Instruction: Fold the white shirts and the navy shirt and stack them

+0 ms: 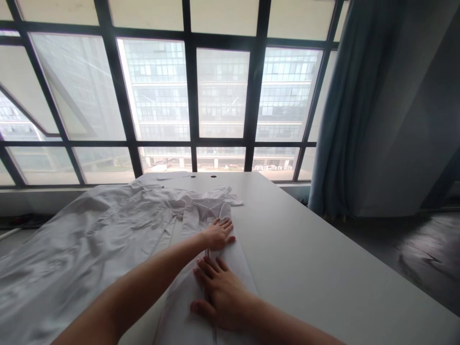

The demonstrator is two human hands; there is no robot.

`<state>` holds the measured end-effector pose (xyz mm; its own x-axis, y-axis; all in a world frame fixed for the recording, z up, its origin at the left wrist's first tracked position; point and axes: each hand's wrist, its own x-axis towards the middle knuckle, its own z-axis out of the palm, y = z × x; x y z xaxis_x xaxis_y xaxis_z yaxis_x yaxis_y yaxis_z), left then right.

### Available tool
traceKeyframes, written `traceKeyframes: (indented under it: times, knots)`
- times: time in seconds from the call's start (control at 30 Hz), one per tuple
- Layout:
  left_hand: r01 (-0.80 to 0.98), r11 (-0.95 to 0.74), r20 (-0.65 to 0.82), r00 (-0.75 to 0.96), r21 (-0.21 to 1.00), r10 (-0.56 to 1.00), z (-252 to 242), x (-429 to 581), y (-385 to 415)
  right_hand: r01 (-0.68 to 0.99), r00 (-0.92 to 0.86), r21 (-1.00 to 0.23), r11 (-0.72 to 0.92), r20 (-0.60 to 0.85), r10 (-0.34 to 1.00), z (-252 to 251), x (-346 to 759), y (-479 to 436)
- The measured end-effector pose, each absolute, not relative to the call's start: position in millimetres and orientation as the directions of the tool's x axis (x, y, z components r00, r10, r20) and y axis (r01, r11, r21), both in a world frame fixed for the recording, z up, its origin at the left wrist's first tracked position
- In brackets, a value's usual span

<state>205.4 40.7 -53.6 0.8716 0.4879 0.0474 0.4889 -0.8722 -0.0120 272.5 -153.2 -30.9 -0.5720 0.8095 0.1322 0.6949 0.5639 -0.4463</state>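
A white garment with a collar (237,273) lies lengthwise on the white table, folded into a long narrow shape. My left hand (218,235) rests flat on its upper part, just below the collar, with the fingers spread. Closer to me, my right hand (223,292) lies palm down on the same garment, its fingers apart. A dark seam or line runs down the cloth and passes partly under both hands. Neither hand grips the fabric.
A large heap of crumpled white cloth (89,225) spreads over the table's left side. Bare white tabletop (298,249) extends to the right. Dark-framed windows (223,91) stand behind, and a blue-grey curtain (345,120) hangs at the right.
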Motion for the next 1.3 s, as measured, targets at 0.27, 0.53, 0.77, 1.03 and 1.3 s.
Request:
traceKeyframes:
  times: [0.27,0.53,0.77,1.03,1.3]
  knots:
    - [0.638,-0.769,0.008,0.77,-0.042,0.638,-55.3,232.7,114.7,0.669,-0.575,-0.492,0.558,0.134,0.807,-21.1,275.6,-156.1]
    - [0.636,-0.771,0.073,0.771,-0.044,0.632,-49.2,243.8,121.1,0.674,-0.579,-0.476,0.565,0.134,0.804,-20.6,275.3,-156.0]
    - [0.522,-0.849,0.236,0.818,0.081,0.525,-14.1,186.2,70.9,0.705,-0.585,-0.432,0.563,0.095,0.806,-24.1,274.0,-154.2]
    - [0.6,-0.781,0.056,0.786,0.174,0.616,-38.5,70.9,3.9,0.72,-0.572,-0.404,0.565,0.115,0.812,-31.1,269.9,-150.2]
    - [0.613,-0.743,0.086,0.753,0.268,0.652,-50.3,34.0,-33.6,0.842,-0.309,-0.345,0.415,0.322,0.895,-25.9,313.3,-124.2]
